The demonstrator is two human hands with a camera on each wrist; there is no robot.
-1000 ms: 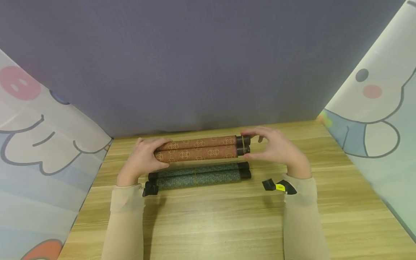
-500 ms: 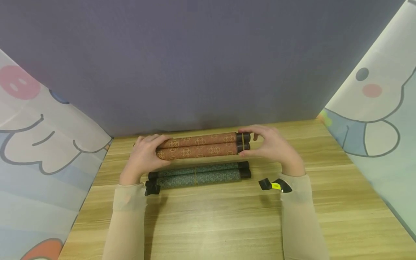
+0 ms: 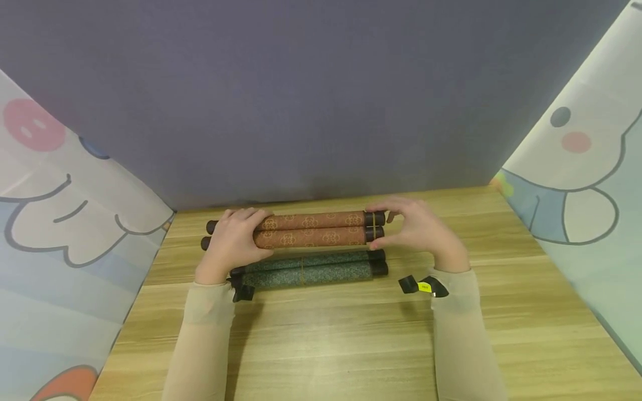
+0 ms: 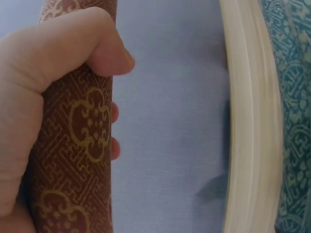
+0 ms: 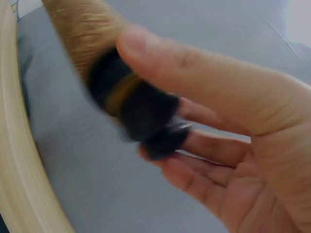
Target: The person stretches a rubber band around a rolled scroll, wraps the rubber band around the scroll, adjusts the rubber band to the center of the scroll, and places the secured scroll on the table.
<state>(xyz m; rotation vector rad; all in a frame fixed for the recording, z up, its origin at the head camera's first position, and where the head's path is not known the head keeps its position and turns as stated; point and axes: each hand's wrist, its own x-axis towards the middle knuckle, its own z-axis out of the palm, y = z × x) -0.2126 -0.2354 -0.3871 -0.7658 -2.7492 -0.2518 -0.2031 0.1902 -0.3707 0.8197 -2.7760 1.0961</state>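
Observation:
Two red-brown scrolls (image 3: 311, 229) with gold flower patterns and black end knobs lie side by side in the head view. My left hand (image 3: 234, 239) grips them near their left end, thumb on the near side. At the right end, my right hand (image 3: 418, 231) holds the black knobs between thumb and fingers. A thin tan rubber band (image 3: 373, 223) circles those knobs. In the right wrist view my thumb presses by the knob's base and fingers lie beneath the black end (image 5: 150, 109), which is blurred. The left wrist view shows the patterned roll (image 4: 87, 126) under my curled fingers.
Nearer to me, two green patterned scrolls (image 3: 326, 273) with black ends lie on the wooden table (image 3: 331, 345), a band around their middle. A grey panel (image 3: 321, 111) rises behind the table. Cartoon-printed cloth (image 3: 567, 184) hangs at both sides.
My left hand has slid right along the red-brown scrolls, uncovering their left black knobs. My right hand has shifted slightly left onto the banded ends. The green scrolls have stayed put.

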